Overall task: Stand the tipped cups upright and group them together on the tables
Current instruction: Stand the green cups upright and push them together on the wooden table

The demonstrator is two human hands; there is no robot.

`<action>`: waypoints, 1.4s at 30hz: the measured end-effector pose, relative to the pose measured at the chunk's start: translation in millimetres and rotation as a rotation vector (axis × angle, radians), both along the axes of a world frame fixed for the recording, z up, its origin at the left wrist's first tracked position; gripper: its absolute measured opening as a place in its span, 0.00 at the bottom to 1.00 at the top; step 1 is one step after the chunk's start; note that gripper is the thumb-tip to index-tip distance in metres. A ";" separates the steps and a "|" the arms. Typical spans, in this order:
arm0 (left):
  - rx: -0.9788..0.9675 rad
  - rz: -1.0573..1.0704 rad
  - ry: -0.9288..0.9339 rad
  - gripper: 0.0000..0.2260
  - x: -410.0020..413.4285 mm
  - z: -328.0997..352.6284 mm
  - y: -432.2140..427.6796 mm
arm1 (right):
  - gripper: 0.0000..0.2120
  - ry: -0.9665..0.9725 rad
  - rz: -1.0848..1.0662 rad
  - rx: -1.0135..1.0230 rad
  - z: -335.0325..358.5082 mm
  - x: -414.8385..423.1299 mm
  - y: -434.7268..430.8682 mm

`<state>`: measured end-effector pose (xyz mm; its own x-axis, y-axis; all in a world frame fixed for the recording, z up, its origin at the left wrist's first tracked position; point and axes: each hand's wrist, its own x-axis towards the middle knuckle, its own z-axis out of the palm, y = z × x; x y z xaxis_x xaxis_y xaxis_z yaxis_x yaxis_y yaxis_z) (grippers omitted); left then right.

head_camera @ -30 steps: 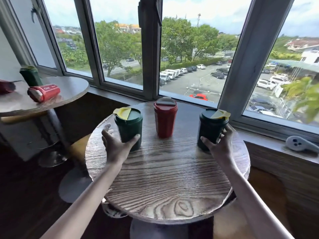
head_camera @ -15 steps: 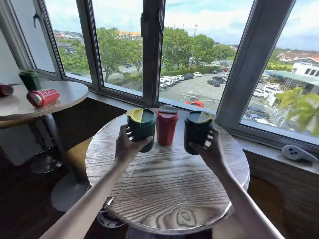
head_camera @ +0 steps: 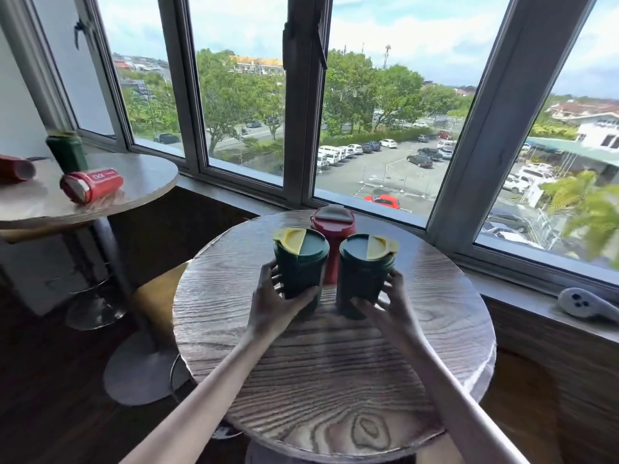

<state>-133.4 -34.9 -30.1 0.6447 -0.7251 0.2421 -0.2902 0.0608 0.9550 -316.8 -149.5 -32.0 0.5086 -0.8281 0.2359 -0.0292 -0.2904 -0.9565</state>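
On the round wooden table (head_camera: 335,380) three lidded cups stand upright, close together. My left hand (head_camera: 274,306) grips the left green cup (head_camera: 299,266) with a yellow lid flap. My right hand (head_camera: 390,304) grips the right green cup (head_camera: 363,272). A red cup (head_camera: 333,226) stands just behind and between them. On the second round table (head_camera: 144,182) at the left, one red cup (head_camera: 90,185) lies on its side, another red cup (head_camera: 15,167) lies tipped at the frame edge, and a green cup (head_camera: 67,150) stands upright.
A window wall runs behind both tables, with a sill holding a white controller (head_camera: 586,303) at the right. A yellow stool (head_camera: 154,296) sits between the tables. Dark floor lies below at the left.
Both hands have slid the two green cups inward and toward me, so they now stand side by side in front of the red cup. The view has tilted down.
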 end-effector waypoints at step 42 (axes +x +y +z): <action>0.057 -0.010 -0.106 0.34 -0.7 1.8 6.9 | 0.35 0.126 -0.047 -0.101 1.7 -3.2 6.7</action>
